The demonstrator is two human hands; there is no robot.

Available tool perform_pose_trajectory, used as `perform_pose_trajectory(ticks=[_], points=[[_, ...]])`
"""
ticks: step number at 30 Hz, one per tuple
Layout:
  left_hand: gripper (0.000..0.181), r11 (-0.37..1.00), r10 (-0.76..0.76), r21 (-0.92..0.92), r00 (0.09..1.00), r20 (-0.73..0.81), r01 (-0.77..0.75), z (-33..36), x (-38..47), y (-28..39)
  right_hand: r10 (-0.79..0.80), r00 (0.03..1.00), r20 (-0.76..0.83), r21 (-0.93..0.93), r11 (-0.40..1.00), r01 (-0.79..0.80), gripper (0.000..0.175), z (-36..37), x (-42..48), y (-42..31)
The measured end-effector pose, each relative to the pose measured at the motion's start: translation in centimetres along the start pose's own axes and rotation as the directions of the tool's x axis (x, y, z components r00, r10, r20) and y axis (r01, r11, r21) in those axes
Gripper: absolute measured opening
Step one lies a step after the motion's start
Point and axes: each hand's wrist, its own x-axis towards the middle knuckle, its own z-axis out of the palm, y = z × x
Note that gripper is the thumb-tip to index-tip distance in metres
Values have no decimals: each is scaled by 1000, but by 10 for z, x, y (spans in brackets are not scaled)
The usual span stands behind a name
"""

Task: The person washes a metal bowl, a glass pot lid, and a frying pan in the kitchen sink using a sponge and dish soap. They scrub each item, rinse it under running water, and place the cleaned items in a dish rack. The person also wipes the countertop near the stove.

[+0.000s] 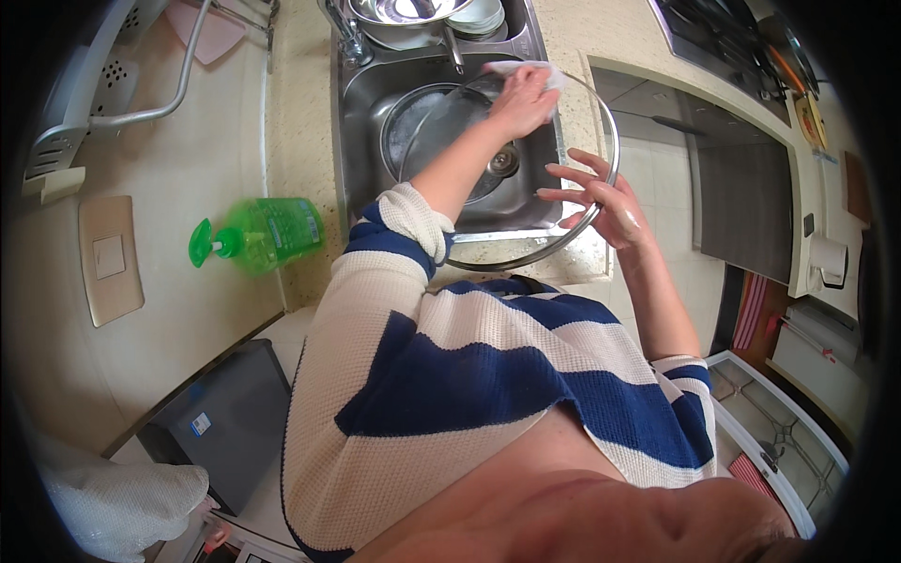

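A large round glass lid [450, 151] with a steel rim is held tilted over the near side of a stainless steel sink [362, 77]. My left hand [524, 105] presses a whitish cloth [552, 77] against the far part of the lid. Its fingers are bunched over the cloth. On the right, my right hand [598, 197] grips the steel rim, fingers spread behind or across the glass; it looks wet. Beneath the lid, a round metal pan or lid [394, 123] lies in the basin, partly hidden, beside the drain [503, 162].
A green pump bottle [274, 232] is at the left. Beyond the basin, a steel pan [412, 32] and stacked bowls [479, 17] fill the second bowl, near the faucet [348, 42]. A metal rack [158, 109] stands upper left; a stove [718, 42] is upper right.
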Motion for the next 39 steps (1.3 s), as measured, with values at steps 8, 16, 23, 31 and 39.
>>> perform_pose_trajectory(ticks=[8,16,23,31,39], points=[[38,751,110,-656,965,239,77,-1,-69,57,14,996,-87,168,986,1,61,-11,20,24],[33,959,149,-279,930,337,-53,-56,-177,76,8,982,-187,373,926,63,63,-1,29,20],[25,929,-165,361,963,213,79,-89,-207,9,-93,972,-214,179,975,133,70,2,21,-9],[25,805,-406,260,815,-414,533,-85,-140,-62,-208,949,-238,-25,978,208,76,6,-7,-40],[47,603,-560,728,823,96,326,-43,-123,-102,-213,945,-249,-11,976,217,75,-1,-11,-39]])
